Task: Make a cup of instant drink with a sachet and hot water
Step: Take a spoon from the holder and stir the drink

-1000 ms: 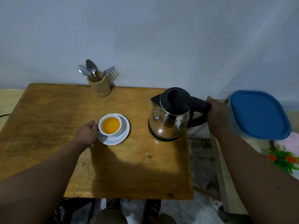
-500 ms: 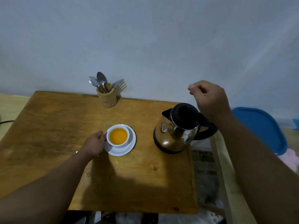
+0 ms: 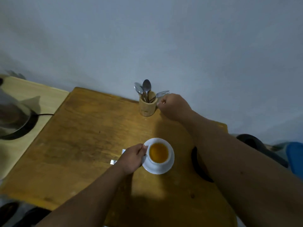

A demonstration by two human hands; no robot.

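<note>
Lower centre of frame, white cup (image 3: 158, 157) of orange drink on saucer (image 3: 170, 166), left hand (image 3: 133, 158) grasping cup handle, wooden table (image 3: 85, 138), upper centre, cutlery holder (image 3: 147, 104) with spoons (image 3: 145, 89), right hand (image 3: 173, 106) curled beside it, contents unclear, sachet scraps (image 3: 113, 161) left of cup.

I see a wooden table (image 3: 85, 138) set against a pale wall (image 3: 164, 38), and to its left a lighter board (image 3: 41, 99) carrying a blurred metal pot (image 3: 11, 115) with a black cord (image 3: 45, 114). At my far right edge sits a blue lid (image 3: 296, 156).
</note>
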